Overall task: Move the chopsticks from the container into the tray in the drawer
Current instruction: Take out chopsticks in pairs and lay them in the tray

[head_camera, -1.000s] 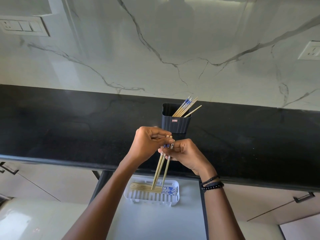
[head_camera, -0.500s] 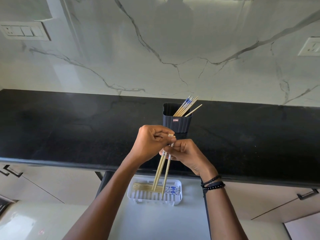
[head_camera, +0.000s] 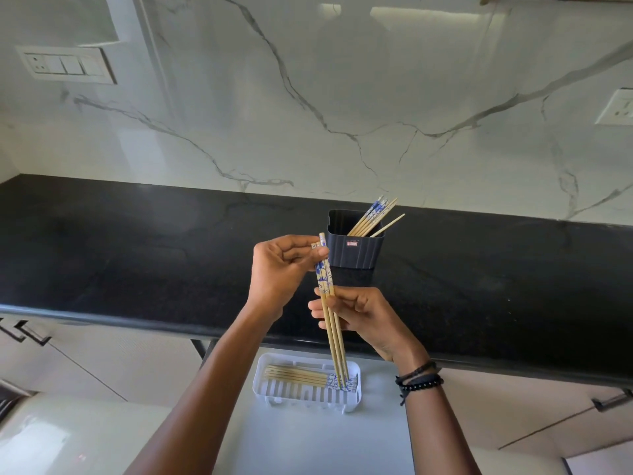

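Chopsticks (head_camera: 329, 313) hang near-vertical in front of the counter (head_camera: 137, 255), tips over the white tray (head_camera: 305, 399) in the drawer (head_camera: 308, 440). Left hand (head_camera: 281, 269) grip pinches their patterned tops; right hand (head_camera: 363, 313) grip closes around the shafts. More chopsticks lean in the dark container (head_camera: 354, 241) on the counter.

We see a bright, evenly lit scene; glare streaks the glossy marble backsplash (head_camera: 376, 97) up top, the black countertop (head_camera: 137, 252) stays dark, and wide-angle distortion bends the edges.
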